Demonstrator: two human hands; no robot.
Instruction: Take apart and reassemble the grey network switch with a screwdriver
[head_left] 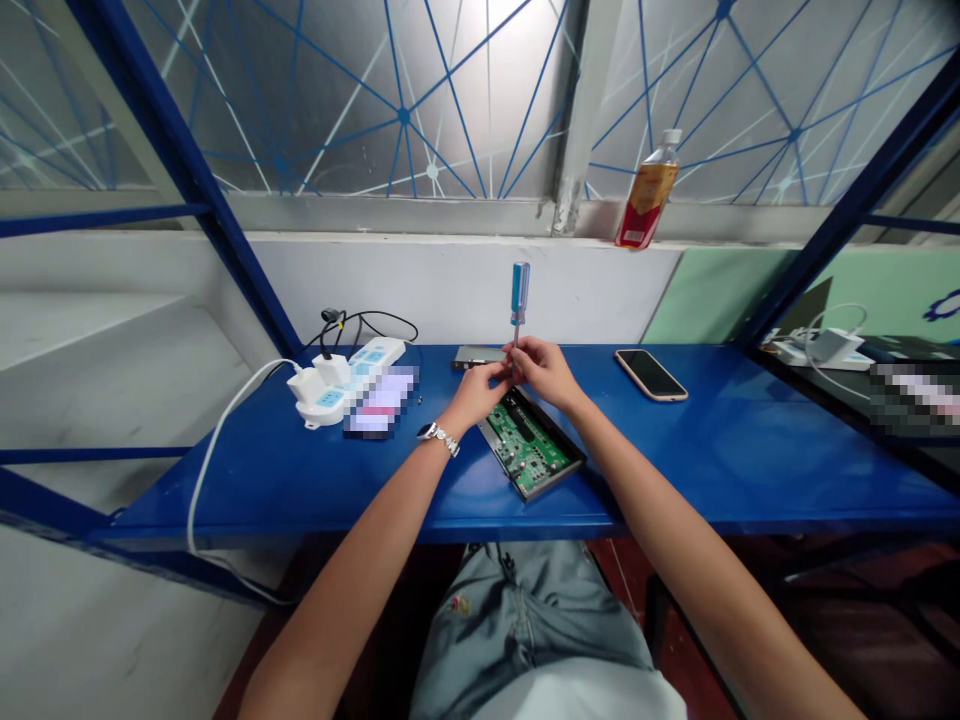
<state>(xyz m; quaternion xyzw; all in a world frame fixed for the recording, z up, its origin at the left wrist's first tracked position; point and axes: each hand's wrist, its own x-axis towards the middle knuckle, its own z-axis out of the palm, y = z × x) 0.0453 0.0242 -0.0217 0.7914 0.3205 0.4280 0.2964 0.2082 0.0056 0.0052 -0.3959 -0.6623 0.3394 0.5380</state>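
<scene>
A screwdriver (520, 295) with a clear blue handle stands upright, handle up, above the blue table. Its shaft is pinched in the fingers of my right hand (546, 370). Close beside them, the fingers of my left hand (480, 393) are pressed together near the lower end of the shaft; what they hold, if anything, is hidden. Below both hands lies a green circuit board (529, 445) in a dark open case, its far end covered by my hands. A flat grey metal piece (480, 354) rests behind my left hand.
To the left are a white power strip (375, 355) with plugs and a lit phone (386, 400). Tiny parts (420, 400) lie beside it. Another phone (651, 375) rests at right. A drink bottle (649, 192) stands on the window sill. Blue frame posts rise on both sides.
</scene>
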